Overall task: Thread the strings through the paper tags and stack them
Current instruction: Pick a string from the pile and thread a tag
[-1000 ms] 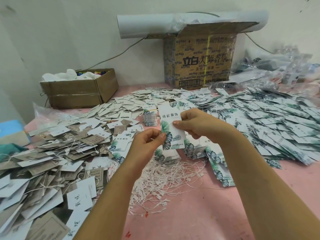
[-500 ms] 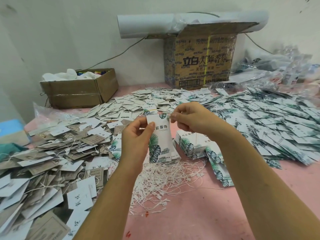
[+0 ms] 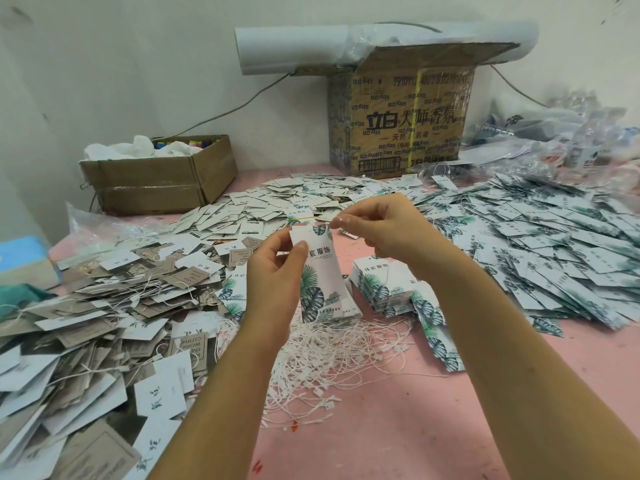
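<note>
Above the heap of strings (image 3: 329, 351), the left hand (image 3: 273, 271) clamps its fingers on a leaf tag (image 3: 320, 271). The right hand (image 3: 384, 233) pinches at the tag's top, probably on a string too fine to see. Right of the heap sit a short stack (image 3: 381, 285) and many loose tags (image 3: 554, 244), so most work seems left.

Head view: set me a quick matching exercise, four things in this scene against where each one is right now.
Things
1. leaf tag
2. strings
3. roll
4. low box

Places
A. lying across the top of the tall box
B. far left, by the wall
C. held upright in the left hand
D. in a loose heap on the pink table, near the middle

Pairs: 1-C, 2-D, 3-A, 4-B
</note>
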